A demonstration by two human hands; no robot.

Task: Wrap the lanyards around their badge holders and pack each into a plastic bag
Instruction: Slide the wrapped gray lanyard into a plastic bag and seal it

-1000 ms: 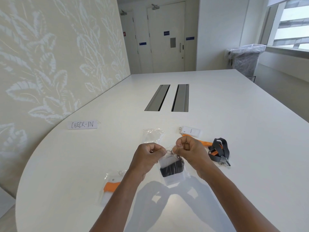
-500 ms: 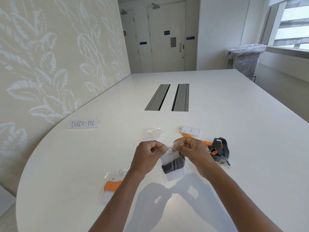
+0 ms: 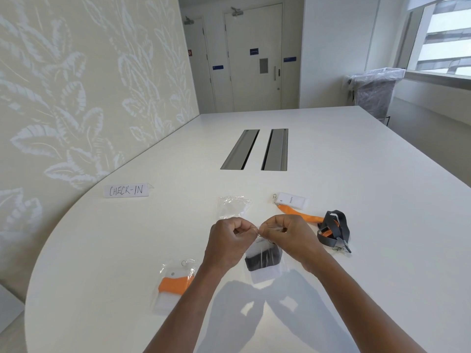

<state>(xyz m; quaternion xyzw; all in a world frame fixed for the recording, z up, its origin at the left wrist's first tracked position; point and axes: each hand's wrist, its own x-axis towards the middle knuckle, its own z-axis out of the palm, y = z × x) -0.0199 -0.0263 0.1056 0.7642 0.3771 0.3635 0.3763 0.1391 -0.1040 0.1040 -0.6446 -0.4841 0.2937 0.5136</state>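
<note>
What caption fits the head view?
Both hands, left hand and right hand, pinch shut a plastic bag holding a black-wrapped badge.

Glossy clear plastic bag (image 3: 265, 266), matt black cloth lanyard (image 3: 334, 231), metal clip (image 3: 342, 248), smooth white table (image 3: 356, 187).

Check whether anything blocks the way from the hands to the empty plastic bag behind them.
Nothing visible does. The empty bag lies on bare table just beyond the left hand and right hand, which both pinch the filled bag.

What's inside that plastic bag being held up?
The bag holds a white badge holder wrapped in black lanyard. Its top edge is hidden behind the left hand and right hand.
</note>
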